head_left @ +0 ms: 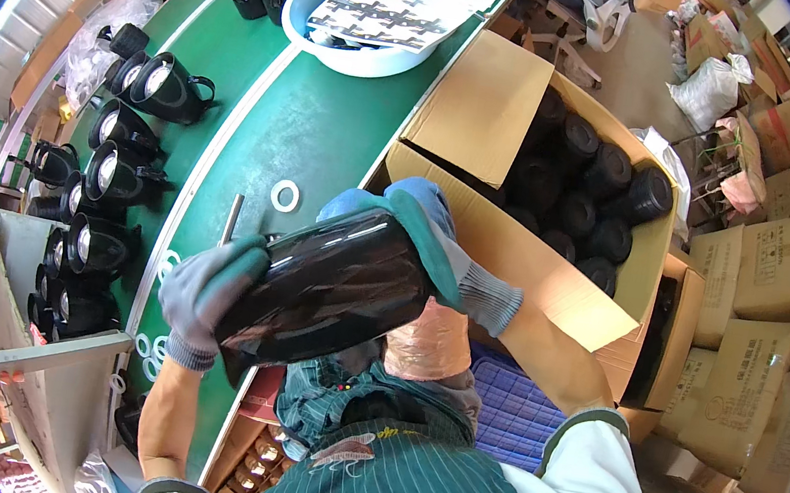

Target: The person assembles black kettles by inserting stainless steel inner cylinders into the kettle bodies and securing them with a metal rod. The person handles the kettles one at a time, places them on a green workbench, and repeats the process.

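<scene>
A large glossy black jug body (335,284) lies tilted across my lap, its lower-left end flaring like a spout or rim. My left hand (209,292), in a grey and green glove, is closed around that lower-left end. Over the upper-right end, my right hand (426,236) is wrapped in the same kind of glove. A thin metal rod (233,218) stands up just beyond my left fingers. On the green bench, a white ring (285,195) lies flat beyond the jug body. The jug's far underside is hidden.
Several black jugs with silvery insides (115,172) line the bench's left side. More white rings (150,346) lie near its edge. A pale blue basin (364,61) holds patterned sheets (387,4). At right, an open carton (629,322) contains black cylindrical parts (574,215); stacked cartons (740,392) stand beyond.
</scene>
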Demonstrator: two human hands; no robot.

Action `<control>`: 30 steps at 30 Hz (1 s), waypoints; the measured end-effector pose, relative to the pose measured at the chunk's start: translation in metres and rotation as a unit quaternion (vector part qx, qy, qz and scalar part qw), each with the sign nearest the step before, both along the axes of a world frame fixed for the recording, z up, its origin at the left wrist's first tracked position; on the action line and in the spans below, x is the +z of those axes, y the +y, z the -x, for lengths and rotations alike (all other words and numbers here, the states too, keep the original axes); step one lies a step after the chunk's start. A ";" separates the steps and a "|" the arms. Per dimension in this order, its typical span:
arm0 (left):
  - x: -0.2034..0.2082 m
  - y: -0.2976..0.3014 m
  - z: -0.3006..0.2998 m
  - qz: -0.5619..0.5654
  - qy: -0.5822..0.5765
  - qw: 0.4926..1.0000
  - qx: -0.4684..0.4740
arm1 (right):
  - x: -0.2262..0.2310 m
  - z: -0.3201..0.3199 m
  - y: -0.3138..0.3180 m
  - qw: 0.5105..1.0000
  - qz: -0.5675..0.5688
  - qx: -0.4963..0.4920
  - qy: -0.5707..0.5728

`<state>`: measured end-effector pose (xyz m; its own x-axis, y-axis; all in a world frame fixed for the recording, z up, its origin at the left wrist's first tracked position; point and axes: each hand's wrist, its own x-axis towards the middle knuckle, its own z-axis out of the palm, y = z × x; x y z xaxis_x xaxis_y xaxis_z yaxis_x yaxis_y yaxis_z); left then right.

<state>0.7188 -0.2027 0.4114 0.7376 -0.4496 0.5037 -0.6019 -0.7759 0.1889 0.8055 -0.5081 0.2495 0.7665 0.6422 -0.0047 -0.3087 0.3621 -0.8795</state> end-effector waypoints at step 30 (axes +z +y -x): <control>-0.052 0.019 0.023 0.304 0.069 0.942 0.121 | 0.109 0.030 0.050 0.990 0.042 -0.085 -0.109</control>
